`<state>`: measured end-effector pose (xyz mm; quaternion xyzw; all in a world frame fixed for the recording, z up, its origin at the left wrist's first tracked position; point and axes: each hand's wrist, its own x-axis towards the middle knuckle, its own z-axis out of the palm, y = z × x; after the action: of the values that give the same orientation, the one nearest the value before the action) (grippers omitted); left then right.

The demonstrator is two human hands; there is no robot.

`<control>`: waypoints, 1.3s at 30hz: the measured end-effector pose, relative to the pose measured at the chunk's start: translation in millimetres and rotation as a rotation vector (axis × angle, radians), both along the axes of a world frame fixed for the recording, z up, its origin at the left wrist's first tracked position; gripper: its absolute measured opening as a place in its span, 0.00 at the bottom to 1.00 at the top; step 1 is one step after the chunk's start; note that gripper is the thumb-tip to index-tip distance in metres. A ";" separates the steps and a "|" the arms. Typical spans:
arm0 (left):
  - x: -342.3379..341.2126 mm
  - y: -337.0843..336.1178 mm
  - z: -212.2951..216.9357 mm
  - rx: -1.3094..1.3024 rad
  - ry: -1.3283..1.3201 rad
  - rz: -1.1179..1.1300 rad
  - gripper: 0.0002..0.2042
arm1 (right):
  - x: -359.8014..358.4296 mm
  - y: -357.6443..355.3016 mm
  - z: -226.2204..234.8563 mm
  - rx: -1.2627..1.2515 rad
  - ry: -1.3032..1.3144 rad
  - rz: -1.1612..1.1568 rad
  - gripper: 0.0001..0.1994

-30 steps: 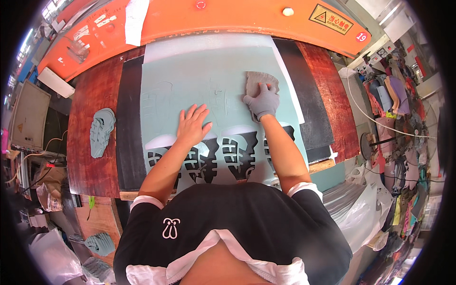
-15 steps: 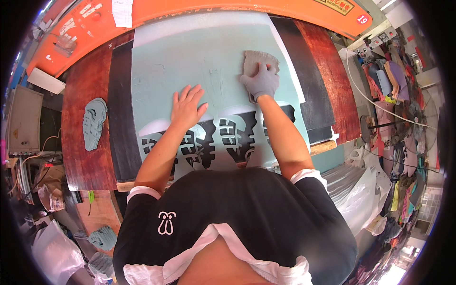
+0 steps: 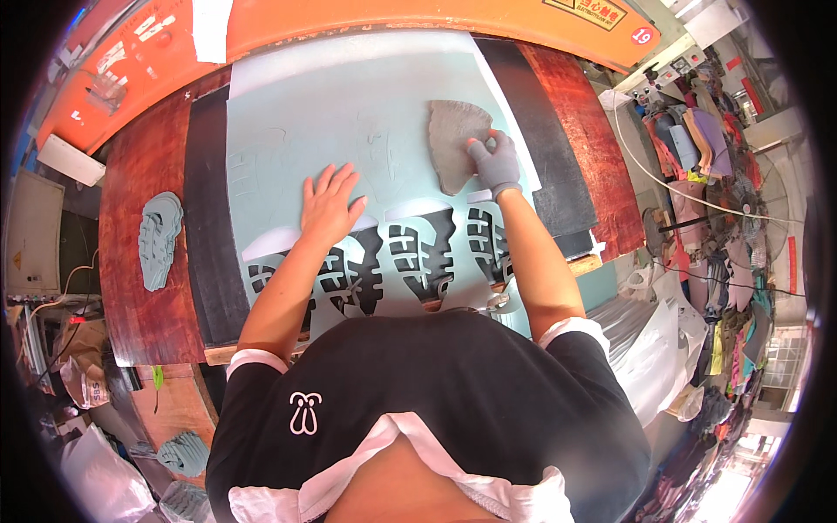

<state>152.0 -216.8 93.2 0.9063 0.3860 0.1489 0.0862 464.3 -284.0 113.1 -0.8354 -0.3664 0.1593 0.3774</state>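
Note:
A pale blue-green sheet (image 3: 349, 96) lies over a black board, with a row of shoe-upper-shaped cut-outs (image 3: 420, 248) along its near side. My bare left hand (image 3: 330, 207) rests palm down on the sheet, fingers spread, just beyond the cut-outs. In a grey glove with bare fingertips, my right hand (image 3: 499, 166) grips the right edge of a grey fan-shaped block (image 3: 455, 144). This block is over the right part of the sheet; whether it touches the sheet I cannot tell. Faint line marks show on the sheet between my hands.
An orange machine beam (image 3: 349, 26) spans the far side. A stack of blue-green cut pieces (image 3: 160, 240) sits on the reddish board (image 3: 135, 305) at left. Grey sheets (image 3: 641, 349) hang at the near right. Coloured scraps (image 3: 697, 144) and a fan (image 3: 750, 222) stand farther right.
My right hand has shifted from the top of the grey block to its right edge, and the block has turned. My left hand stays flat on the sheet. The whole view has shifted slightly.

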 end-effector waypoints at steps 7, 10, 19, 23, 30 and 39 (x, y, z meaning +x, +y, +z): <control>59.1 -37.0 -1.7 -0.017 -0.066 -0.327 0.19 | -49.1 30.4 38.8 -0.465 -0.351 0.052 0.40; 66.8 -41.4 -9.3 -0.048 -0.091 -0.335 0.18 | -59.0 32.8 51.3 -0.491 -0.283 0.086 0.40; 62.3 -36.3 -16.7 -0.005 -0.146 -0.337 0.20 | -66.5 29.0 48.4 -0.425 -0.309 0.052 0.37; 63.7 -36.5 -17.3 -0.013 -0.148 -0.337 0.20 | -69.0 27.0 40.9 -0.419 -0.357 0.029 0.37; 61.8 -41.5 -13.2 -0.067 -0.180 -0.348 0.21 | -22.7 16.3 15.5 -0.120 -0.142 0.000 0.38; 103.7 -34.1 0.1 0.069 -0.321 -0.312 0.24 | 61.0 -3.4 -5.2 0.028 -0.241 -0.008 0.33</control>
<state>255.6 -250.9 93.3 0.9221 0.2170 0.2893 0.1377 525.4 -287.4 107.9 -0.8446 -0.4082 0.0510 0.3427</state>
